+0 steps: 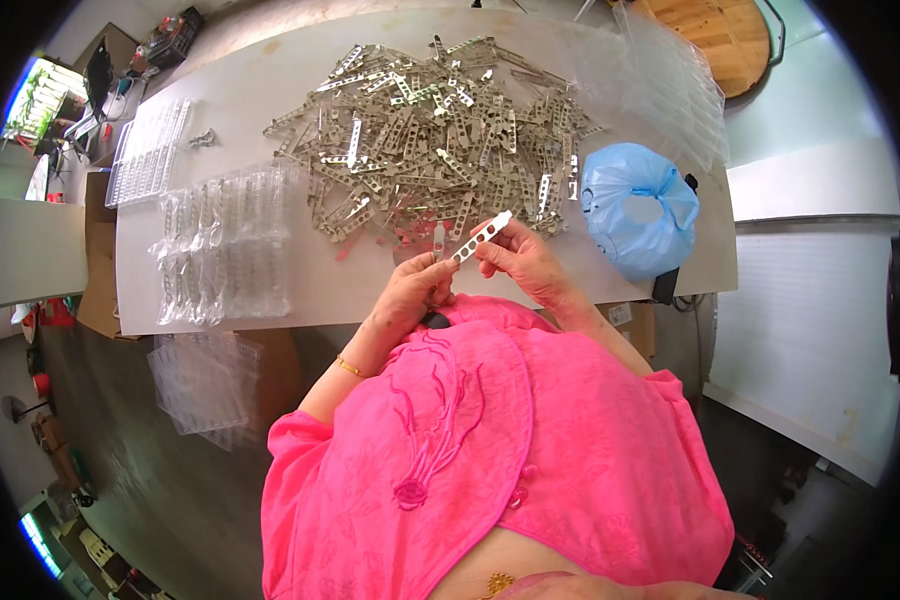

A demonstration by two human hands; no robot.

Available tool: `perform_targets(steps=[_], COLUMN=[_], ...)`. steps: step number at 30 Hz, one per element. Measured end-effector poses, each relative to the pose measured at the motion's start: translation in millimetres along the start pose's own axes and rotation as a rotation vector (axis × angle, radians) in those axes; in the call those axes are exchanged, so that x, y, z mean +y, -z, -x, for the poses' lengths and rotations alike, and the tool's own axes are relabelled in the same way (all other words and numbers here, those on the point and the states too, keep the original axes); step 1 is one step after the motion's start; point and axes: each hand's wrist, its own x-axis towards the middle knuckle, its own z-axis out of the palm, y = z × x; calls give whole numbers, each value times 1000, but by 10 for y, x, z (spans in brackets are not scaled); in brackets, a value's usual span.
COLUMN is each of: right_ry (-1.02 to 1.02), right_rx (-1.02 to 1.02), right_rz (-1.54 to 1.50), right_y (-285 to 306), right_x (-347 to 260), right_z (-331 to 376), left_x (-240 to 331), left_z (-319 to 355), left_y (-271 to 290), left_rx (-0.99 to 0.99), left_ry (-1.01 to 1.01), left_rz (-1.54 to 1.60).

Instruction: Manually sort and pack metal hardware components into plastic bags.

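Note:
A flat metal strip with a row of round holes (481,237) slants up to the right between my two hands. My left hand (416,290) pinches its lower end near my body. Close to the upper end, the fingers of my right hand (526,264) are closed on the same strip. A second small metal piece (439,237) stands up by my left fingertips; whether that hand grips it I cannot tell. Just beyond both hands spreads a large heap of similar perforated metal strips (450,140), lying in all directions.
Clear plastic trays (225,245) lie stacked at the left, with another tray (150,150) behind them. More transparent trays (660,90) lie at the far right. A tied blue plastic bag (635,215) sits on the table (360,290) to the right. Other trays (208,385) are below the table's left front edge.

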Motion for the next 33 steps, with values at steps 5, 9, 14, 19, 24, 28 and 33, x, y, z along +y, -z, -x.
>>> perform_targets(steps=[5, 9, 14, 19, 24, 28, 33], right_ry=[-17, -20, -49, -58, -58, -64, -43], right_rx=[-17, -43, -63, -92, -89, -47, -24], right_rz=[-3, 17, 26, -12, -12, -2, -51], right_y=[221, 313, 282, 204, -15, -209, -457], right_x=[-25, -80, -160, -77, -69, -14, 52], right_z=[57, 92, 113, 56, 23, -17, -80], left_x=[-145, -162, -198, -157, -57, 26, 171], left_z=[-93, -95, -85, -19, 73, 139, 240], left_y=[-141, -253, -214, -135, 12, 201, 400], left_rx=[-41, -38, -62, -65, -55, -72, -98], left_ry=[-26, -38, -70, -46, -42, -33, -5], left_rz=[40, 166, 143, 119, 114, 81, 80])
